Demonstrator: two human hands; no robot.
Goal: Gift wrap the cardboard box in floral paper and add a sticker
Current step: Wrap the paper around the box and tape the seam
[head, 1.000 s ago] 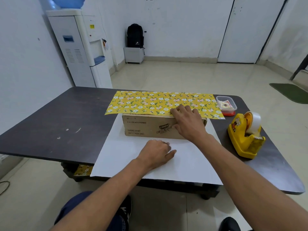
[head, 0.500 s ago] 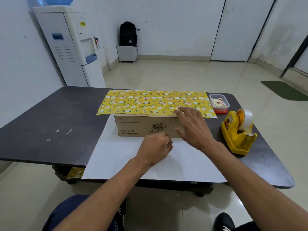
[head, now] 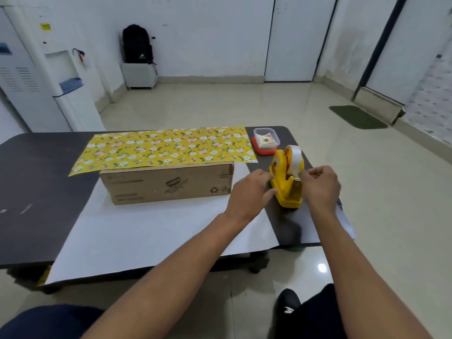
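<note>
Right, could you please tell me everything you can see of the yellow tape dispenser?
The tape dispenser is glossy yellow plastic, upright on the dark table to the right of the cardboard box, with a small clear container behind it. A whitish tape roll stands on edge in its top, on an orange hub. The left hand holds its left side; the right hand pinches the tape roll's free end by the cutter, which is hidden.

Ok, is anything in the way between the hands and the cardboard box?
Nothing visible. The left hand and right hand are at the yellow tape dispenser, right of the cardboard box; only the floral paper's flat white side lies between.
</note>
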